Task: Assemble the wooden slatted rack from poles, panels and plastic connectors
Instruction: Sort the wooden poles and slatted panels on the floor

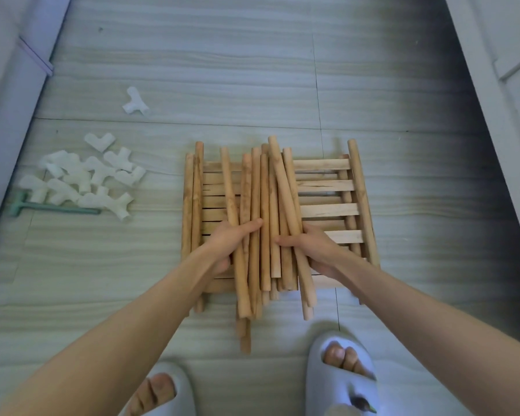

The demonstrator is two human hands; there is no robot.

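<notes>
Hands (231, 238) (309, 244) gripping poles (264, 223) atop slatted panels (324, 187), connectors (81, 178) and green tool (54, 208) left.

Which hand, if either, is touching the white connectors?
Apart: the head view shows both the left hand and right hand on the poles, bare floor before the connectors.

Tan wooden poles (264, 223), white connectors (81, 178), a seemingly mint-green tool (54, 208), grey-streaked floor (222, 70).

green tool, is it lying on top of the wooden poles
No, the green tool lies on the floor beside the white connectors, well left of the wooden poles.
</notes>
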